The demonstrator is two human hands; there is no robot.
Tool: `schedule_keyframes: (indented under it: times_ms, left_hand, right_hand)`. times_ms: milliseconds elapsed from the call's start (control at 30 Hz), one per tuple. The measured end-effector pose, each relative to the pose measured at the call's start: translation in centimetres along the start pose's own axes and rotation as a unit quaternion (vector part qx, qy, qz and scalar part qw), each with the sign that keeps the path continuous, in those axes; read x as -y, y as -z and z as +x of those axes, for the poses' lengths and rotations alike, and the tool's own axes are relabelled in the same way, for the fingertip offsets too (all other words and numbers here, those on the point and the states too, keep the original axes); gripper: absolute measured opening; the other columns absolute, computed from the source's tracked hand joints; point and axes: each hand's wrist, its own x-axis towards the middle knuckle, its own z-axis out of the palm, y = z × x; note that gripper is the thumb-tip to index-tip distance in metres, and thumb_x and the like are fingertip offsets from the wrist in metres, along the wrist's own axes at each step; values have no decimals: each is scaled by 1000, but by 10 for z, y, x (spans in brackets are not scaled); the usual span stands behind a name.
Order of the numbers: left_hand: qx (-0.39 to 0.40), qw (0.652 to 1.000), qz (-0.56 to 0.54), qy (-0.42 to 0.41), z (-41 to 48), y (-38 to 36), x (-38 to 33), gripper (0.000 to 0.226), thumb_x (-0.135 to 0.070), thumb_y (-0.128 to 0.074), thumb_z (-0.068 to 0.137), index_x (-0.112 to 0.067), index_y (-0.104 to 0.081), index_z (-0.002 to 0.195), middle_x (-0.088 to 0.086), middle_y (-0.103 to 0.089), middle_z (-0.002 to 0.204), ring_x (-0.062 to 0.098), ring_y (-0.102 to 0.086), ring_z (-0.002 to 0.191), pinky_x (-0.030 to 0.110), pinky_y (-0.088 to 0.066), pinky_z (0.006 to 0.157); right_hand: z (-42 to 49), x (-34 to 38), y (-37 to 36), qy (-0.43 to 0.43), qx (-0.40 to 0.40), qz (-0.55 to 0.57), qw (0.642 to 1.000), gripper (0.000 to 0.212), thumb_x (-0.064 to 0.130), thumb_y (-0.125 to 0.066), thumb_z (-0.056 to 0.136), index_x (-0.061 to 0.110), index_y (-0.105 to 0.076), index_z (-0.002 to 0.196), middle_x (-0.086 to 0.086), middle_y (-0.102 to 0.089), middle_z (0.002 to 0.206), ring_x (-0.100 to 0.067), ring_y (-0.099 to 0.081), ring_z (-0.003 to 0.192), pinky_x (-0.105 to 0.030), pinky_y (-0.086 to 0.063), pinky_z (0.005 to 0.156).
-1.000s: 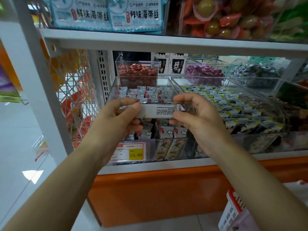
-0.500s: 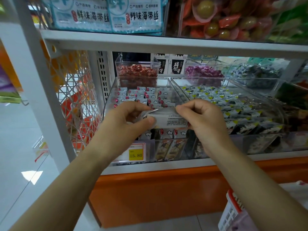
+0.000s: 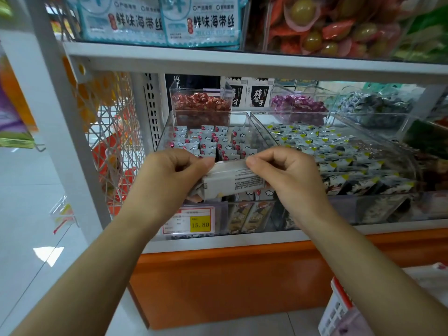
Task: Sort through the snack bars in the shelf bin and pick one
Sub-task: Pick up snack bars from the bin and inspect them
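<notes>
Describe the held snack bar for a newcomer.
On the white metal shelf, find the leftmost front clear plastic bin. Before it, the left hand and right hand hold one white-wrapped snack bar. Only it shows black fine print, not red dots.

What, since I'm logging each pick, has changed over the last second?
The left hand and right hand drew closer together and lowered the snack bar, tilting its left end down. Both still pinch it; the shelf bin and price tag stayed put.

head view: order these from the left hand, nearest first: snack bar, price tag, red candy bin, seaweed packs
1. snack bar: held in the left hand
2. price tag: just below
3. red candy bin: farther back
4. seaweed packs: top shelf
</notes>
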Motion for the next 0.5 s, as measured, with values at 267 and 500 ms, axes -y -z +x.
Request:
schedule_keyframes:
  times_ms: [267,500]
  left_hand:
    - [25,999,26,-11,-1,-7,8,35,-26,-57,89,-19,-56,123,-6,-68,99,0,-67,80,12,-53,66]
    - [2,999,-31,7,7,-15,5,21,-26,-44,96,-16,-61,103,1,-68,93,12,-69,77,29,-59,64]
  right_hand:
    - [5,-7,0,-102,-20,173,979,16,16,-64,85,14,-69,100,-2,-72,90,-14,-70,86,-25,-58,72]
    - [15,-3,-1,-40,-16,77,996,26,4,-65,83,13,-65,107,3,-69,90,-6,-69,75,-16,-55,60]
